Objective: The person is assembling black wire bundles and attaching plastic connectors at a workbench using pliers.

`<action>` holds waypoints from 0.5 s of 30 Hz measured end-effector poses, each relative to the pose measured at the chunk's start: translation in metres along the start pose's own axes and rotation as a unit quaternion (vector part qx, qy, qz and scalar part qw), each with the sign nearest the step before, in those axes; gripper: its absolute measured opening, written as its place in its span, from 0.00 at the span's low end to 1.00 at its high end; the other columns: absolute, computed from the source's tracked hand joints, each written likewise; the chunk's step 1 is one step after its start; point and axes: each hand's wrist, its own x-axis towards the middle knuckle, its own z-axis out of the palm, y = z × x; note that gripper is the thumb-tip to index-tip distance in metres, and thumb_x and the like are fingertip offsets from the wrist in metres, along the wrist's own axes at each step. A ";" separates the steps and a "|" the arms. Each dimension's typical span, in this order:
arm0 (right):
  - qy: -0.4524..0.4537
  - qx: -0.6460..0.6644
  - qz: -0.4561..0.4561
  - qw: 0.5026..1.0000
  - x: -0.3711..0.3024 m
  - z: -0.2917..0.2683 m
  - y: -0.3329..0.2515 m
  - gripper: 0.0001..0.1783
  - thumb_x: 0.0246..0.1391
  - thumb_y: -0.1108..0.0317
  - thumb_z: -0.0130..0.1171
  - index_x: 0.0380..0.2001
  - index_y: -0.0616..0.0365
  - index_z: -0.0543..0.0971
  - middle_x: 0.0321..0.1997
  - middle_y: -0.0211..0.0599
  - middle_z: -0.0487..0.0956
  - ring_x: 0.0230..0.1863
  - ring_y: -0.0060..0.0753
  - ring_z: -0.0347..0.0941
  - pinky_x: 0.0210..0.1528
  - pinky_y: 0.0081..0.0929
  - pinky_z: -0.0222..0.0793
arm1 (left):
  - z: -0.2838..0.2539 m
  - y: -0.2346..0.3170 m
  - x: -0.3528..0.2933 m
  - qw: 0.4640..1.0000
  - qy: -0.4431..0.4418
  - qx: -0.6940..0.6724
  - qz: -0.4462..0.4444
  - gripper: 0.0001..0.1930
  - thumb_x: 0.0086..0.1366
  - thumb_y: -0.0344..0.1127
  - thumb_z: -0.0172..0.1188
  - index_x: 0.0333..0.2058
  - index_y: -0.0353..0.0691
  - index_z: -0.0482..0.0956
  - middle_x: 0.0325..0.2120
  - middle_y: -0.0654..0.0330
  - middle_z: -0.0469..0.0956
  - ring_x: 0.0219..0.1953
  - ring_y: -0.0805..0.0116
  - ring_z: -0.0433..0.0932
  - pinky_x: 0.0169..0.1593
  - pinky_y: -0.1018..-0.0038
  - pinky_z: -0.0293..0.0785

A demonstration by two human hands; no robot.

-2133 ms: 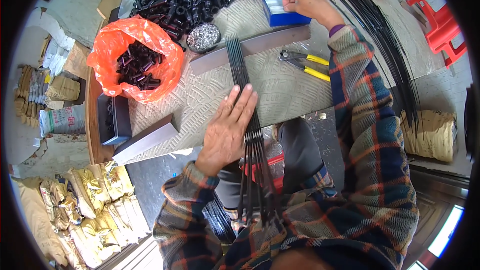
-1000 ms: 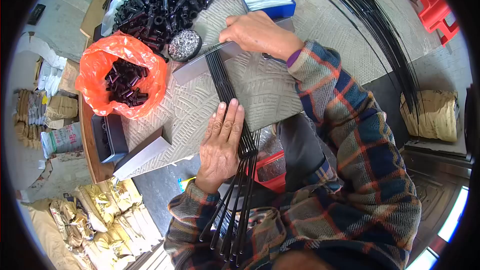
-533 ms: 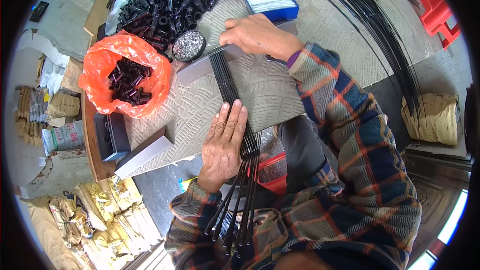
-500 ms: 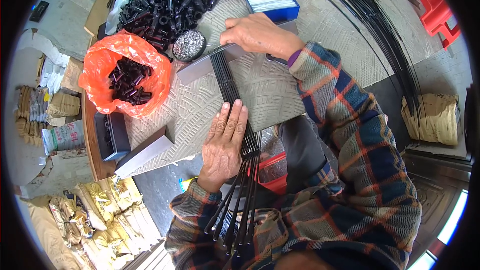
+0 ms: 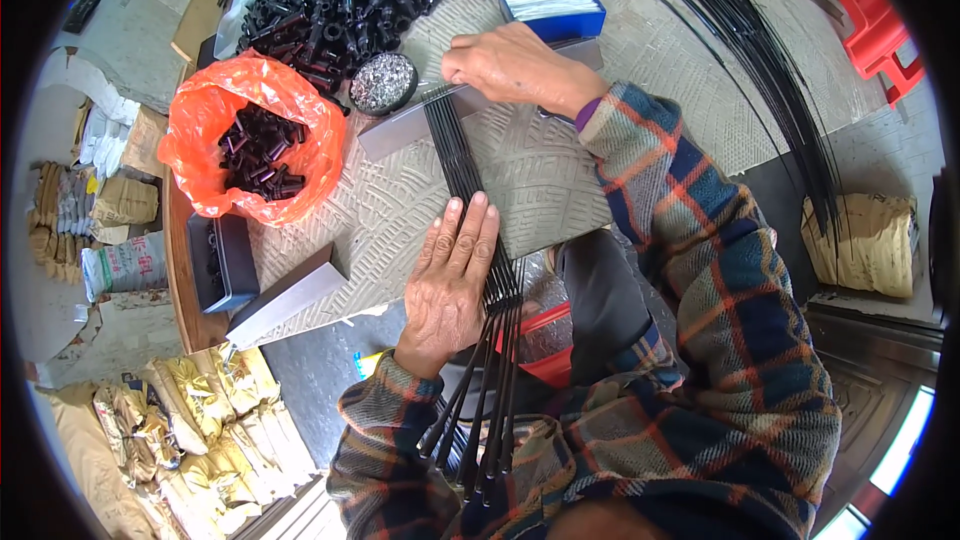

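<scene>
A row of thin black rods [image 5: 455,152] lies side by side across the table, and their thicker near ends hang over its front edge toward my lap. My left hand [image 5: 445,285] rests flat on the rods, fingers stretched out and close together. At their far ends, my right hand [image 5: 515,65] is closed in a pinch just over a grey metal bar [image 5: 395,134]; whatever its fingertips hold is hidden. The rods' far tips rest across this bar. Just left of the bar sits a round black dish [image 5: 384,82] filled with small silvery bits.
An orange plastic bag [image 5: 187,137] of small dark tubes stands at left. Behind it lies a heap of black tubular parts [image 5: 345,0]. A blue box [image 5: 552,3] holds white strips. Long black rods [image 5: 750,35] overhang the right edge. A second metal bar [image 5: 290,295] lies front left.
My right fingers have curled in slightly over the rods' far ends. The hanging near ends have swung a little to the right. My left hand stays flat on the rods.
</scene>
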 end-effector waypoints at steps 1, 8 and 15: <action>-0.014 -0.030 -0.006 0.999 0.001 0.002 -0.002 0.03 0.51 0.66 0.50 0.27 0.52 0.71 0.28 0.30 0.73 0.28 0.41 0.72 0.27 0.35 0.65 | 0.000 0.000 -0.001 1.000 0.003 -0.002 -0.003 0.46 0.48 0.64 0.54 0.57 0.33 0.59 0.59 0.50 0.56 0.62 0.52 0.52 0.62 0.61 0.50; 0.009 0.005 -0.003 1.000 -0.002 -0.004 0.001 0.04 0.52 0.65 0.50 0.28 0.51 0.71 0.28 0.29 0.72 0.30 0.39 0.72 0.29 0.33 0.66 | -0.001 0.002 0.002 1.000 0.014 -0.002 0.005 0.47 0.46 0.65 0.54 0.57 0.34 0.59 0.59 0.51 0.57 0.62 0.53 0.52 0.62 0.61 0.47; 0.064 0.062 0.034 0.995 0.001 0.006 -0.004 0.04 0.50 0.66 0.52 0.29 0.53 0.72 0.28 0.30 0.72 0.32 0.38 0.72 0.32 0.33 0.66 | 0.002 -0.001 -0.001 1.000 0.013 0.004 -0.003 0.47 0.47 0.66 0.54 0.57 0.35 0.59 0.59 0.52 0.56 0.62 0.54 0.52 0.63 0.61 0.47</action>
